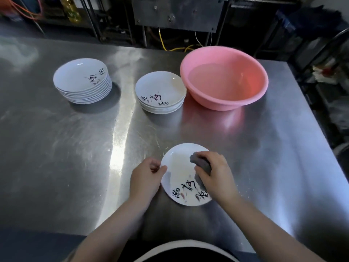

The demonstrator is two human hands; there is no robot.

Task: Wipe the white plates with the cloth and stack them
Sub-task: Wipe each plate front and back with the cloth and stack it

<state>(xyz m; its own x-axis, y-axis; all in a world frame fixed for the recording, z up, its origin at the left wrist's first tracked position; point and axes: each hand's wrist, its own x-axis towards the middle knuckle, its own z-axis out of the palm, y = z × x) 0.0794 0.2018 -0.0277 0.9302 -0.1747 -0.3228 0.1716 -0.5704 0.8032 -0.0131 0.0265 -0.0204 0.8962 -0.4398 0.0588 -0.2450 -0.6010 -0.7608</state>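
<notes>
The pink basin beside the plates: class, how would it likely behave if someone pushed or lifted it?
The pink basin holds water, so it is probably heavy and would slosh if shoved. On the smooth steel table it would likely slide, not tip, given its wide shape. Its thin plastic wall may flex when lifted.

Dim scene, bright glare streak

A white glare band is seen down the steel bench [56, 148]; edges are bowed by the wide lens, the background is left dark and soft.
</notes>
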